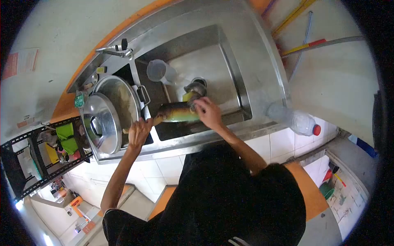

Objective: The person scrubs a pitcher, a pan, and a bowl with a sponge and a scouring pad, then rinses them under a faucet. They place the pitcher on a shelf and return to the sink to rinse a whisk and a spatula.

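My left hand [139, 133] is closed round the wooden handle of what looks like a cleaver [176, 112], its broad shiny part held over the near side of the sink [211, 69]. Brown, yellow and green tones show on that broad part. My right hand [208, 115] is closed at its far end, with a dark scouring pad [192, 105] under the fingers, partly hidden. Just beyond, a yellow-green sponge [188, 96] and a grey object [197, 87] lie by the drain. A translucent plastic jug [159, 71] stands farther back in the basin.
Left of the basin sits a large two-handled metal pot [135, 88], with a metal lid [110, 133] leaning over it. A tap [119, 52] is at the back left. A clear plastic bottle with a red cap [293, 119] lies on the right edge. Shelving [45, 149] is at far left.
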Demonstrator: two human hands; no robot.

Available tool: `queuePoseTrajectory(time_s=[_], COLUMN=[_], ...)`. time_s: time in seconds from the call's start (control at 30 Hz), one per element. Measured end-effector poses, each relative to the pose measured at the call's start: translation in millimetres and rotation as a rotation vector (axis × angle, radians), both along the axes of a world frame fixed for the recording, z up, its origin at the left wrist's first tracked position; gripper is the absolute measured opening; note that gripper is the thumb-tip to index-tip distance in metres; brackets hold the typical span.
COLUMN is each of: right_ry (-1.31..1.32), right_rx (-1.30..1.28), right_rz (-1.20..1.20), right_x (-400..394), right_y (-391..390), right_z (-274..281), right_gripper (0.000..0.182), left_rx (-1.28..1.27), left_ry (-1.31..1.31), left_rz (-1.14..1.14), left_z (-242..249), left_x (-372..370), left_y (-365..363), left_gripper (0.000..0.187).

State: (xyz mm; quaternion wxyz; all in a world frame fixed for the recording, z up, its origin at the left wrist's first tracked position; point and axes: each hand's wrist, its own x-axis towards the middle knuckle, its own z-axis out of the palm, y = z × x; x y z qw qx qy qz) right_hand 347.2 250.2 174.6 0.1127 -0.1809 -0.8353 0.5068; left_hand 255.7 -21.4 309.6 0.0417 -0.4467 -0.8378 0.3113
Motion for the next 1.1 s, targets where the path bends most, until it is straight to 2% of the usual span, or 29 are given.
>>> queuePoseTrajectory(time_s=[0.07, 0.17, 0.2, 0.23, 0.3, 0.43, 0.47, 0.5, 0.57, 0.6, 0.7, 0.73, 0.77, 0.83, 0.9, 0.93, 1.0, 1.07, 1.1], right_ry=[-0.084, 0.167, 0.101, 0.033, -0.078, 0.025, -0.022, 0.015, 0.060, 0.117, -0.059, -0.030, -0.003, 0.058, 0.374, 0.279, -0.022, -0.080, -0.103], right_rx=[0.099, 0.089, 0.048, 0.047, 0.043, 0.023, 0.033, 0.069, 0.121, 0.067, 0.164, 0.184, 0.186, 0.207, 0.215, 0.337, 0.375, 0.285, 0.244], right_rz=[-0.122, 0.129, 0.169, 0.082, -0.086, 0.003, -0.079, -0.033, 0.048, 0.105, -0.066, -0.083, 0.042, 0.293, 0.198, 0.205, 0.147, -0.022, -0.120], right_x=[-5, 17, 22, 20, 6, 13, 7, 2, 5, 7, -8, -13, -7, -9, -11, -12, -18, -21, -27], right_y=[5, -14, -18, -12, 5, -3, 1, 2, -12, -23, 1, 2, -13, -46, -70, -60, -26, 9, 19], right_z=[-28, 23, 25, 15, -3, 6, -9, -4, 20, 36, 13, 9, 8, 49, 51, 49, 39, 7, 9], right_gripper=[0.016, 0.016, 0.017, 0.017, 0.017, 0.017, 0.016, 0.016, 0.014, 0.013, 0.014, 0.016, 0.017, 0.018, 0.013, 0.013, 0.017, 0.016, 0.016], left_rx=[0.026, 0.032, 0.015, 0.037, 0.081, 0.073, 0.095, 0.093, 0.066, 0.115, 0.038, 0.069, 0.058, 0.060, 0.071, 0.098, 0.091, 0.090, 0.098], left_ry=[-0.041, -0.059, -0.079, -0.054, 0.021, -0.005, 0.025, 0.010, -0.048, -0.049, -0.036, -0.057, -0.051, -0.037, -0.084, -0.088, -0.136, -0.099, -0.080], left_rz=[0.060, 0.084, 0.095, 0.071, 0.030, 0.076, 0.064, 0.091, 0.135, 0.111, 0.141, 0.155, 0.137, 0.103, 0.159, 0.176, 0.227, 0.235, 0.223], left_z=[0, -2, 0, 1, 3, 8, 4, -1, -5, -5, -10, -10, -8, -9, -8, -5, -5, 0, 3], left_x=[3, -5, 2, 4, 3, 5, 7, 5, 7, 9, 14, 15, 17, 18, 18, 21, 24, 27, 25], left_y=[1, -2, -5, -4, 0, -5, -8, -9, -14, -13, -6, -5, -5, 6, 13, 14, 8, 10, 10], left_gripper=[0.006, 0.007, 0.008, 0.005, 0.009, 0.010, 0.011, 0.006, 0.016, 0.017, 0.015, 0.010, 0.009, 0.008, 0.009, 0.009, 0.008, 0.005, 0.005])
